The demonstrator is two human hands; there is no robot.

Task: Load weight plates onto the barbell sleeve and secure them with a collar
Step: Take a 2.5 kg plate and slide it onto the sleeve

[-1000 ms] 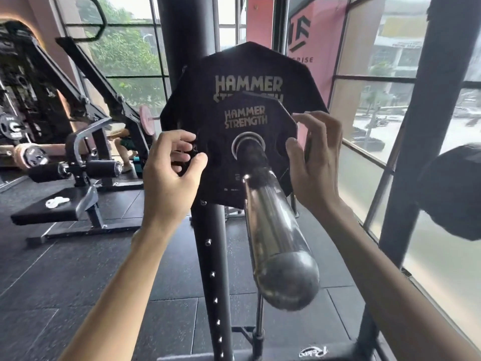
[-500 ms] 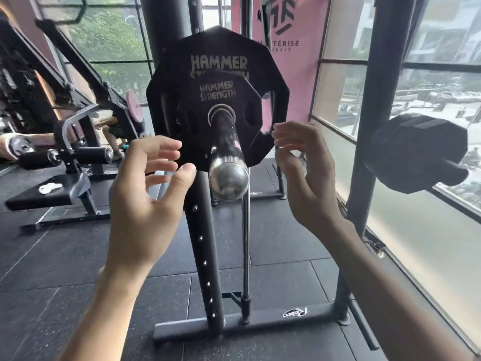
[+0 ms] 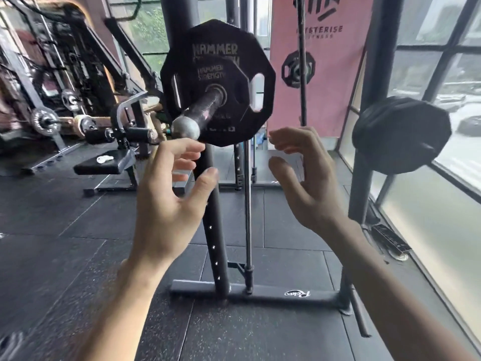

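While both hands hover empty in front of the rack, two black weight plates sit on the barbell sleeve (image 3: 203, 110); the large plate (image 3: 216, 40) is inboard, the small plate (image 3: 235, 82) flush against its face, both lettered HAMMER STRENGTH; the sleeve's bare length juts from the small plate's hole toward the camera and down-left, ending in a rounded steel cap.

Left hand (image 3: 166, 201): raised just below the sleeve's cap, palm turned rightward, fingers loose and spread, thumb out; grips nothing, touches nothing.

Right hand (image 3: 309, 183): raised below the lower right edge of the plates, fingers loosely curved, thumb apart from them; holds nothing, clear of plates and sleeve.

Surroundings: dark upright post (image 3: 216, 230) with a row of holes stands behind the left hand's fingers and meets a base bar (image 3: 260, 293) on the black rubber floor (image 3: 65, 230); thin chrome rod (image 3: 248, 204) rises beside the post; another black plate (image 3: 400, 134) is stored on a peg at right, near the window; pink banner (image 3: 322, 82) behind; padded bench (image 3: 104, 166) at left carries a small white object (image 3: 105, 159); more machines beyond, blurred.
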